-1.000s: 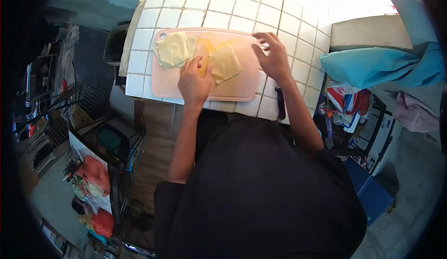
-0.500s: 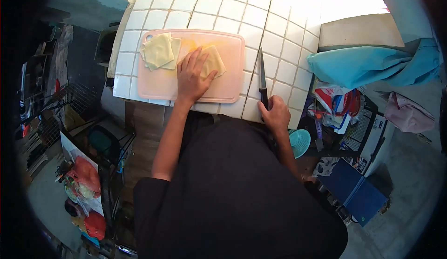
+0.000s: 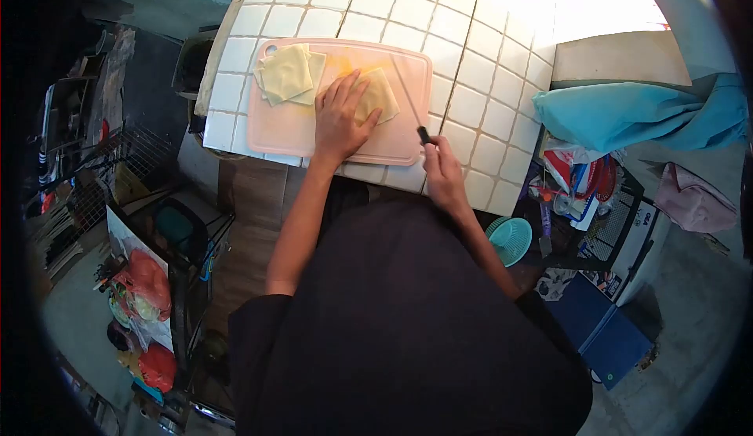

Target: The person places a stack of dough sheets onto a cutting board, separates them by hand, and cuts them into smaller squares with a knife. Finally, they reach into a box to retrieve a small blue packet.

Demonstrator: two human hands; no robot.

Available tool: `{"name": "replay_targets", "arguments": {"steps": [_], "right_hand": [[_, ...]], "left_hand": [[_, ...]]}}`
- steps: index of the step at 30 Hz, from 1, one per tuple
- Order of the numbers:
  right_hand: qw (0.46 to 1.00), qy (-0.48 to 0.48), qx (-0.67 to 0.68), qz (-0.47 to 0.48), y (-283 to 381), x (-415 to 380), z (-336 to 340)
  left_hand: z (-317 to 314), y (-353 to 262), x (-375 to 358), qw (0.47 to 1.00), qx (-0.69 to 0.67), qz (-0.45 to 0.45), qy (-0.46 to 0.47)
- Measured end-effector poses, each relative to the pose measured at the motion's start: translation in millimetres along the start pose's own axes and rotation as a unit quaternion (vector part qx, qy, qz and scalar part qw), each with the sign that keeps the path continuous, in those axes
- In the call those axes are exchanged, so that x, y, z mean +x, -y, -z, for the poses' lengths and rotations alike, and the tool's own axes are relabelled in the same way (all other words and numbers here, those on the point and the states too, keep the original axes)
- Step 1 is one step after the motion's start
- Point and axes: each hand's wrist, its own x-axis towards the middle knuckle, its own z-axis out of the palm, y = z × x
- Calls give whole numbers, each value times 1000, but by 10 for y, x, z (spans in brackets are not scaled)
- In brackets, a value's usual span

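Knife (image 3: 424,135) points forward and slightly left from my right hand (image 3: 445,176), the grip closed round its dark handle; I see the long blade slant over the pink board (image 3: 267,136), just right of the dough sheet (image 3: 383,91). That sheet lies ahead and left of this grip, my left hand (image 3: 337,124) nearer, fingers spread on top. Past it, further left, is the pile of sheets (image 3: 286,71); blade contact I cannot tell
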Motion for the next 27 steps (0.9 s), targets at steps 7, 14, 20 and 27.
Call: {"name": "replay_targets", "arguments": {"steps": [7,14,20,27], "right_hand": [[988,32,-100,111,205,81,-362],[997,13,-65,43,249,19,-420],[993,-13,-104,56,157,29,-496],[986,-28,-154,47,208,12,-528]], "left_hand": [[10,-3,14,1000,-1,-3,-6],[-3,-31,24,1000,2,3,-14],[64,-25,104,1000,-18,-4,5],[27,60,125,1000,-14,-28,-3]]}}
